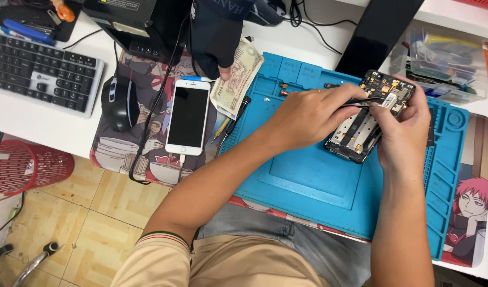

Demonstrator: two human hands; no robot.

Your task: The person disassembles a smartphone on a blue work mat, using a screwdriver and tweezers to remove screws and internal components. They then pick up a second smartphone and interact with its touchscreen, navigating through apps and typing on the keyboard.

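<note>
Both hands meet right of centre: left hand (302, 114) pinching black tweezers (361, 103) onto the opened phone (369, 125), right hand (406, 133) cupped round its far edge, propping it tilted off the blue repair mat (307, 180) for access. Further left, white smartphone (187, 117) lying flat on its cable. Beyond, another person's gloved hand (217, 40) pressing a banknote (236, 85) to the worktop (42, 127).

Matt blue rubbery work mat (318, 175), glossy glass-fronted white phone (187, 118), creased paper banknote (236, 85), black plastic mouse (118, 102)

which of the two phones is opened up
The dismantled phone on the blue mat, under both hands; the white phone lies intact further left.
</note>
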